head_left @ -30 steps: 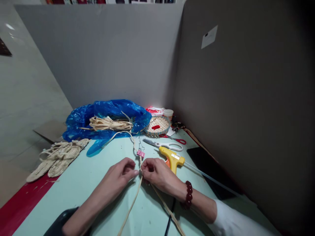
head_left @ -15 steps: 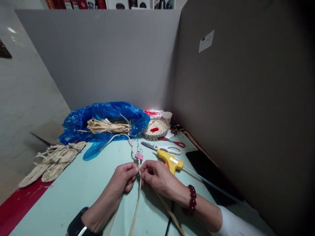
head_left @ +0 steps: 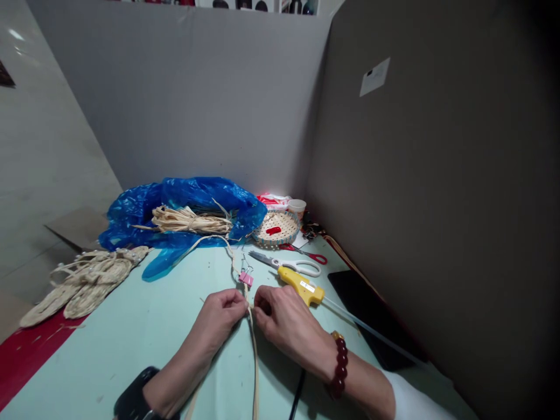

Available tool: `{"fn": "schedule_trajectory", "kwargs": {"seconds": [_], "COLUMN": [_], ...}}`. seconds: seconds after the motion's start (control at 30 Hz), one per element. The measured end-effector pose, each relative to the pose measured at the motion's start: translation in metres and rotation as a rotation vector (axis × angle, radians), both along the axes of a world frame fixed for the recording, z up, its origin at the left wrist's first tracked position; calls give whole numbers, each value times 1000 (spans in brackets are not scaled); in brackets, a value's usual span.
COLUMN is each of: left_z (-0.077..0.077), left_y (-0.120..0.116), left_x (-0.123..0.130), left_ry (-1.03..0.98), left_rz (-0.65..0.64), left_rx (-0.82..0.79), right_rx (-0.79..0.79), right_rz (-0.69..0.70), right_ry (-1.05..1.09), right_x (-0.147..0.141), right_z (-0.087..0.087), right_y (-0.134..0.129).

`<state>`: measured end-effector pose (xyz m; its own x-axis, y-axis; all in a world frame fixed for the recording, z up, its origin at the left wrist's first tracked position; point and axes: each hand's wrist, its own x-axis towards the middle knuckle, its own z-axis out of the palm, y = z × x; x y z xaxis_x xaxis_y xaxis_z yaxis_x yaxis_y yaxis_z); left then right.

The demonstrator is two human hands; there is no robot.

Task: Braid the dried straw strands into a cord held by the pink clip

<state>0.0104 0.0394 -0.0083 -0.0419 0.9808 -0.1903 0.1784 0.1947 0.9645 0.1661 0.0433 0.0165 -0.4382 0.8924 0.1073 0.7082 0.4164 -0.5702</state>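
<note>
Pale straw strands run down the middle of the table toward me, forming a thin braid above my fingers. A pink binder clip grips the braid just beyond my hands. My left hand is closed, thumb and forefinger pinching a strand at the braid's lower end. Close beside it on the right, my right hand pinches a strand too, its other fingers curled. The fingers partly hide where the strands cross. From the clip, the finished braid curves back toward a blue plastic bag.
A straw bundle lies on the bag. Behind the right hand are a yellow glue gun, white-handled scissors, red-handled scissors and a woven basket. Woven straw sandals lie at left, a black flat object at right.
A strand that trailed beneath my right wrist now lies alongside the middle strand. My right hand has turned slightly with its knuckles raised. The view has shifted a little.
</note>
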Motion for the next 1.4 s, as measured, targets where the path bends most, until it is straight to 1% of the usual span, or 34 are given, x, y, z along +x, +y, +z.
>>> {"fn": "schedule_trajectory", "kwargs": {"seconds": [0.13, 0.27, 0.33, 0.47, 0.53, 0.6, 0.63, 0.67, 0.73, 0.83, 0.87, 0.93, 0.97, 1.0, 1.03, 1.1, 1.13, 1.17, 1.2, 1.3, 1.4], "left_z": [-2, 1, 2, 3, 2, 1, 0, 0, 2, 6, 7, 10, 11, 11, 12, 15, 16, 17, 18, 19, 17], "left_y": [-2, -4, -6, -7, -6, -5, -5, -5, -6, -8, -9, -10, -11, -11, -11, -12, -13, -13, -13, -13, -11], "left_x": [3, 6, 7, 7, 6, 4, 2, 0, -3, -8, -10, -10, -10, -9, -8, -7, -7, -7, -7, -9, -12], "left_ry": [39, 27, -3, -89, -128, -154, -160, -163, -161, -148, -142, -130, -124, -118, -112, -108, -106, -104, -93, -23, 40], "left_rz": [26, 52, 59, 47, 31, 17, 11, 5, -7, -27, -31, -41, -44, -47, -51, -67, -74, -80, -79, -63, -71], "left_rx": [74, 81, 59, -17, -56, -92, -104, -111, -108, -83, -78, -72, -67, -62, -53, -29, -15, 1, 24, 88, 115], "right_rx": [142, 257, 323, 425, 504, 567, 567, 541, 424, 194, 140, 94, 72, 23, -52, -237, -299, -314, -293, -174, -184], "right_rz": [-33, -33, -23, 62, 96, 119, 132, 141, 145, 136, 126, 55, 13, 0, 18, 117, 160, 174, 164, 76, 12], "right_ry": [-57, -138, -180, -289, -341, -358, -355, -346, -287, -88, -11, 129, 190, 245, 294, 366, 385, 391, 385, 345, 362], "right_x": [-8, -13, -15, -20, -24, -27, -28, -27, -23, -12, -8, -3, -2, -2, -3, -7, -10, -12, -14, -16, -16], "right_z": [-5, -12, -14, -17, -19, -21, -22, -21, -17, -4, 0, 7, 8, 7, 5, -2, -5, -7, -8, -7, -4], "right_y": [-8, -16, -19, -25, -28, -32, -33, -34, -35, -28, -24, -14, -9, -5, -1, 4, 6, 6, 7, 7, 7]}}
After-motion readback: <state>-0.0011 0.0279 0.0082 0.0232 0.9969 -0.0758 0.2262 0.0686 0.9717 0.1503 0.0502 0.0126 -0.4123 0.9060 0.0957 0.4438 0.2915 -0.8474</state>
